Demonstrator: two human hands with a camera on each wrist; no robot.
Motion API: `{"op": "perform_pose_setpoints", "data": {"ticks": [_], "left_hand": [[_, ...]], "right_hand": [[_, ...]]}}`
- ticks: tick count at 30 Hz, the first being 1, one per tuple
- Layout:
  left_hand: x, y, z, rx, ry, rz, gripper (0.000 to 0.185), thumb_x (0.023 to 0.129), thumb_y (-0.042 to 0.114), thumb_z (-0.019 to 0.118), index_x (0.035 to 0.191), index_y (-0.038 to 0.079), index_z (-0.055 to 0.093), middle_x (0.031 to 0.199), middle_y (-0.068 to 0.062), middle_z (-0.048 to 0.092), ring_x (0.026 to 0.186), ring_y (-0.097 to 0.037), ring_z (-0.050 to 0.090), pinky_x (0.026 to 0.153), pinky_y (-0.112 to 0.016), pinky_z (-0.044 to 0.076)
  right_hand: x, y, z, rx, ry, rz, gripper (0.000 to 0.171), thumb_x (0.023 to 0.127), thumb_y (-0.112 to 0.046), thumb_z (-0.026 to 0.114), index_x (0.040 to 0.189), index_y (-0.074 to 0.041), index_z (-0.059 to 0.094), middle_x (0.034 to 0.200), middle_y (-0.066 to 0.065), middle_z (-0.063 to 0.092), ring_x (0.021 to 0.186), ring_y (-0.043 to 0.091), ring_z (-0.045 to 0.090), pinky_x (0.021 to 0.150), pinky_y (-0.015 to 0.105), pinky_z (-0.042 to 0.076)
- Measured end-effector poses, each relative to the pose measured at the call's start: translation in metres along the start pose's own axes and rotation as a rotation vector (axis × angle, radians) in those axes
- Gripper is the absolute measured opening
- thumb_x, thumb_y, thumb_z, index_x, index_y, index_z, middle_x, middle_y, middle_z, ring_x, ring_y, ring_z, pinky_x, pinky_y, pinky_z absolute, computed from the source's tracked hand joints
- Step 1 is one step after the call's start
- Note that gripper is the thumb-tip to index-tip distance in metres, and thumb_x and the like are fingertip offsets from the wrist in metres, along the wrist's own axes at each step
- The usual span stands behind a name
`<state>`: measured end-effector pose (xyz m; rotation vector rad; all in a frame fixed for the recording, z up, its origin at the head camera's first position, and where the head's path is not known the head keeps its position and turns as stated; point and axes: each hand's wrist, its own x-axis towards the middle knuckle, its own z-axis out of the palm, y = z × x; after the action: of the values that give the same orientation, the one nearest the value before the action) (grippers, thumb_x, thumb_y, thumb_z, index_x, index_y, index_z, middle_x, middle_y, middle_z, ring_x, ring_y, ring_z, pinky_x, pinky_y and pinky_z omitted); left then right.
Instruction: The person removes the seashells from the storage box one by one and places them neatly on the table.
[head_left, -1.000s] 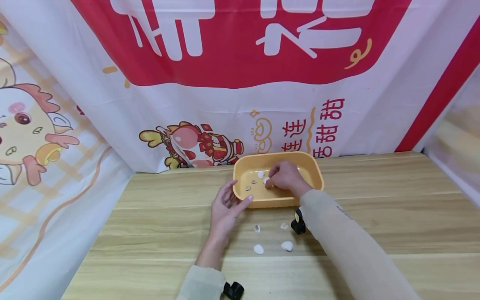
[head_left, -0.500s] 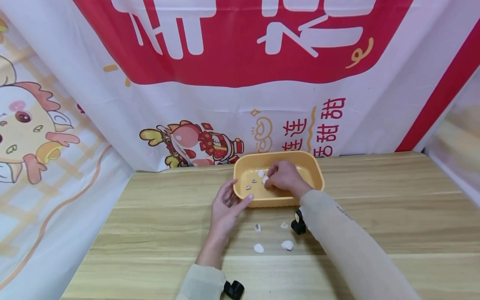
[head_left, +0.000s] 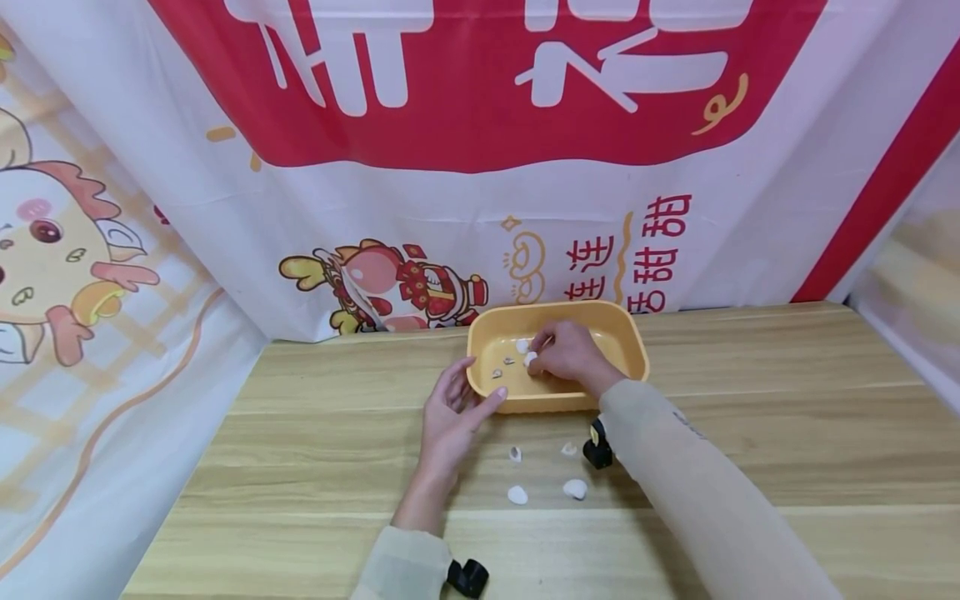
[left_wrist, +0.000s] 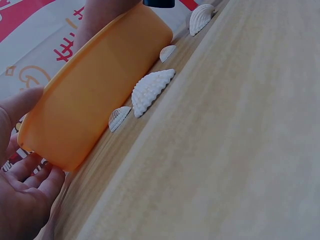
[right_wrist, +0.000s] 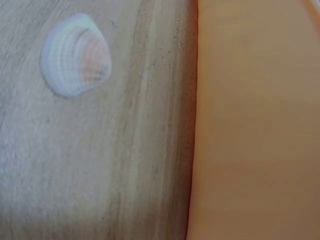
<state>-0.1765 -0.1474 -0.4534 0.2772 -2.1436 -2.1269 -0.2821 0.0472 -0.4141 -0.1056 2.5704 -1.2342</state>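
Note:
In the head view a yellow plastic tub (head_left: 555,406) stands at the back of the table. My left hand (head_left: 448,425) grips its left end, thumb at the near rim and the other fingers round the side; the left wrist view shows those fingers (left_wrist: 50,182) against the tub's lower corner. Inside the tub, my right hand (head_left: 570,354) pinches a white seashell (head_left: 531,358) close to the floor. Another pale shell (head_left: 522,345) and two small darker shells (head_left: 508,361) lie to its left. The right wrist view hides the right hand, showing only the tub's wall (right_wrist: 260,120) and a ribbed shell (right_wrist: 75,56).
Several shells lie on the wooden table (head_left: 315,467) before the tub: a small one (head_left: 515,454), a pale one (head_left: 569,448), a white one (head_left: 517,495) and a larger one (head_left: 575,489). A printed cloth (head_left: 450,200) hangs directly behind the tub.
My right hand's fingers have shifted very slightly at the white seashell. The left hand, tub and table shells have kept their places.

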Motion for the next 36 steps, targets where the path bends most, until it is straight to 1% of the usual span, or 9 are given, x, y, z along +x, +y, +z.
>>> {"op": "perform_pose_setpoints", "data": {"ticks": [4, 9, 16, 22, 26, 31, 36], "left_hand": [[-0.0005, 0.0008, -0.0002, -0.005, -0.002, 0.001, 0.077, 0.084, 0.022, 0.094, 0.152, 0.019, 0.057, 0.163, -0.01, 0.056, 0.153, -0.031, 0.051, 0.13, -0.047, 0.042], [-0.0005, 0.0009, -0.0006, -0.01, -0.005, 0.004, 0.077, 0.084, 0.021, 0.094, 0.151, 0.02, 0.058, 0.163, -0.01, 0.056, 0.153, -0.031, 0.052, 0.13, -0.047, 0.042], [-0.0002, 0.0008, -0.0007, -0.009, -0.003, -0.001, 0.077, 0.084, 0.022, 0.094, 0.151, 0.021, 0.058, 0.162, -0.01, 0.056, 0.153, -0.031, 0.052, 0.13, -0.047, 0.042], [-0.0003, 0.0009, -0.0008, -0.004, -0.003, -0.003, 0.075, 0.084, 0.022, 0.094, 0.15, 0.023, 0.059, 0.162, -0.009, 0.056, 0.153, -0.031, 0.052, 0.13, -0.047, 0.042], [-0.0005, 0.0012, -0.0006, 0.003, -0.003, -0.002, 0.074, 0.085, 0.023, 0.094, 0.15, 0.022, 0.059, 0.162, -0.01, 0.056, 0.152, -0.032, 0.052, 0.13, -0.048, 0.042], [-0.0005, 0.0019, -0.0005, 0.003, -0.001, -0.009, 0.074, 0.085, 0.022, 0.093, 0.15, 0.022, 0.059, 0.163, -0.01, 0.056, 0.153, -0.031, 0.051, 0.13, -0.048, 0.042], [-0.001, 0.0016, -0.0002, -0.003, -0.006, -0.004, 0.075, 0.085, 0.021, 0.093, 0.151, 0.021, 0.058, 0.163, -0.01, 0.056, 0.153, -0.031, 0.051, 0.13, -0.048, 0.042]], "right_hand": [[-0.0005, 0.0006, 0.0, -0.01, 0.005, -0.02, 0.028, 0.082, -0.01, 0.086, 0.107, -0.006, 0.076, 0.103, 0.01, 0.072, 0.086, 0.02, 0.062, 0.067, 0.024, 0.053], [0.0007, 0.0015, 0.0005, -0.02, 0.01, -0.041, 0.026, 0.082, -0.011, 0.086, 0.105, -0.006, 0.076, 0.099, 0.009, 0.072, 0.082, 0.019, 0.063, 0.065, 0.023, 0.053], [-0.0011, 0.0, 0.0002, 0.02, -0.002, -0.009, 0.025, 0.083, -0.01, 0.087, 0.104, -0.007, 0.074, 0.095, 0.009, 0.073, 0.077, 0.018, 0.065, 0.062, 0.023, 0.055], [0.0001, 0.0009, 0.0003, 0.033, -0.009, -0.019, 0.027, 0.083, -0.01, 0.086, 0.106, -0.007, 0.073, 0.098, 0.009, 0.071, 0.081, 0.019, 0.063, 0.064, 0.023, 0.055], [0.0017, 0.0014, 0.0012, 0.033, -0.019, -0.02, 0.025, 0.086, -0.011, 0.086, 0.108, -0.008, 0.074, 0.099, 0.009, 0.07, 0.084, 0.02, 0.062, 0.065, 0.024, 0.054], [0.0001, 0.0008, 0.0005, 0.043, -0.034, -0.027, 0.024, 0.088, -0.011, 0.085, 0.11, -0.007, 0.075, 0.098, 0.009, 0.071, 0.084, 0.021, 0.062, 0.066, 0.025, 0.053], [-0.0021, 0.0011, -0.0006, 0.087, -0.042, -0.044, 0.024, 0.089, -0.011, 0.085, 0.11, -0.005, 0.075, 0.094, 0.009, 0.072, 0.081, 0.019, 0.063, 0.066, 0.024, 0.053]]}}
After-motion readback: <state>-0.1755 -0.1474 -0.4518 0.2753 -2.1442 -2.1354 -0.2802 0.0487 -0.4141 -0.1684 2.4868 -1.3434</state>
